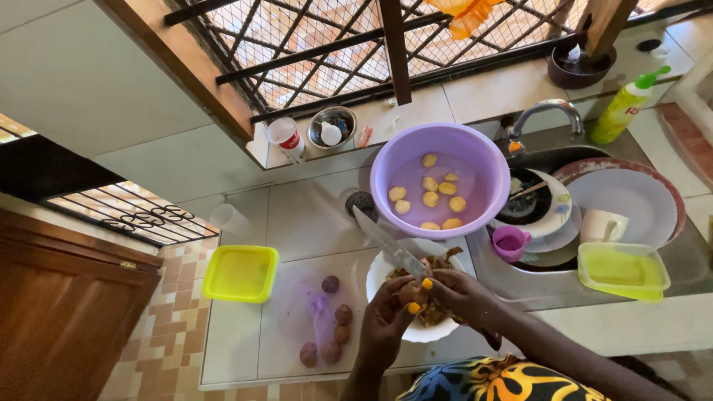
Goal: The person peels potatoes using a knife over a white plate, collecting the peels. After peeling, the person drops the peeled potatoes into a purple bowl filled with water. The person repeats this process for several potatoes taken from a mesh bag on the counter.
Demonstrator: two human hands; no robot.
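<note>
Over the white bowl (pixel 438 327), which holds brown peelings, the left hand (pixel 386 319) wraps its fingers around a potato (pixel 411 293) while the right hand (pixel 462 293) grips a knife (pixel 386 241), blade pointing away toward the purple basin (pixel 386 167). That basin, just beyond the bowl, holds water and peeled yellow potatoes (pixel 431 199). Left of the bowl, unpeeled potatoes (pixel 333 327) lie on the worktop (pixel 297 223) (some on a clear bag), with an empty yellow tub (pixel 241 274) further left. Right of the bowl, the sink (pixel 549 286) holds plates, a purple cup (pixel 511 243) and another yellow tub (pixel 624 270).
</note>
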